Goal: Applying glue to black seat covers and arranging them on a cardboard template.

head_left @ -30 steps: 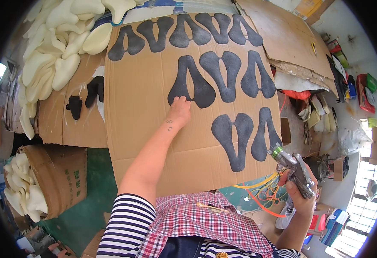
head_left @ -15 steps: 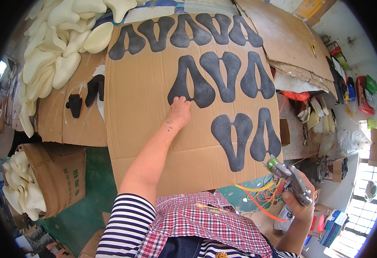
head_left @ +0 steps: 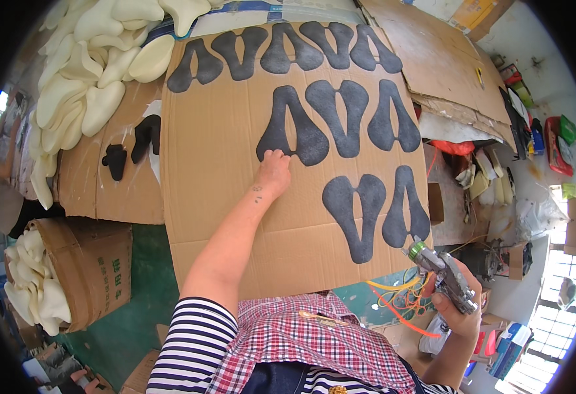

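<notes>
Black saddle-shaped pieces with slots down their middles lie in three rows on a brown cardboard sheet (head_left: 215, 164). My left hand (head_left: 275, 174) reaches to the leftmost black piece (head_left: 311, 144) of the middle row, its fingers closed at that piece's lower edge. The fingertips are partly hidden. In my right hand (head_left: 462, 308) is a metal spray gun (head_left: 448, 282) with a green ring near its nozzle. It sits at the sheet's lower right, its nozzle close to the bottom of the nearest row's right black piece (head_left: 396, 217).
Cream foam pads (head_left: 104, 98) are heaped at the far left. Below them stands a cardboard box (head_left: 97, 276) filled with more pads. Left of the sheet lies a small black part (head_left: 114, 161). Yellow and orange hoses (head_left: 399, 299) run beneath the sheet's lower right.
Almost nothing differs. My left hand stays at the piece's edge, and the spray gun stays in my right hand at nearly the same spot.
</notes>
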Available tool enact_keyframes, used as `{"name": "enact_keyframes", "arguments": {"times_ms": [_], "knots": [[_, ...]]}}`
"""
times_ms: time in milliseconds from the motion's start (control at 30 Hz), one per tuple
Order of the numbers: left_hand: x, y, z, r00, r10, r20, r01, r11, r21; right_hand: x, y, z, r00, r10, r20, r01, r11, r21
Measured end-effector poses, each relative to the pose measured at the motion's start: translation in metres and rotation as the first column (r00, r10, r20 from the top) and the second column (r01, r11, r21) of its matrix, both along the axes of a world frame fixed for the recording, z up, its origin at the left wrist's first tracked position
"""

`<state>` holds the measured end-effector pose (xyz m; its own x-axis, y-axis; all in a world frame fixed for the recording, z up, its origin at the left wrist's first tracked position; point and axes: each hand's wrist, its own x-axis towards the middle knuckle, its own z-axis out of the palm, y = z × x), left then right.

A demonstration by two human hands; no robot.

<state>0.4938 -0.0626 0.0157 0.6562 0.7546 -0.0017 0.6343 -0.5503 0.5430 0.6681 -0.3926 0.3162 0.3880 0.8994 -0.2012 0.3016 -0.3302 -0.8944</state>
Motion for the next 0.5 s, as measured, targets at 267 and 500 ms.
{"name": "enact_keyframes", "arguments": {"times_ms": [267, 500], "knots": [[-0.005, -0.005, -0.003, 0.999, -0.001, 0.054, 0.000, 1.000, 0.009, 0.000, 0.012, 0.002, 0.990, -0.143, 0.002, 0.142, 0.985, 0.096], [-0.012, -0.012, -0.008, 0.992, 0.010, 0.128, -0.010, 1.000, -0.002, 0.001, 0.016, 0.000, 0.997, -0.056, -0.046, 0.061, 0.993, 0.102]]}}
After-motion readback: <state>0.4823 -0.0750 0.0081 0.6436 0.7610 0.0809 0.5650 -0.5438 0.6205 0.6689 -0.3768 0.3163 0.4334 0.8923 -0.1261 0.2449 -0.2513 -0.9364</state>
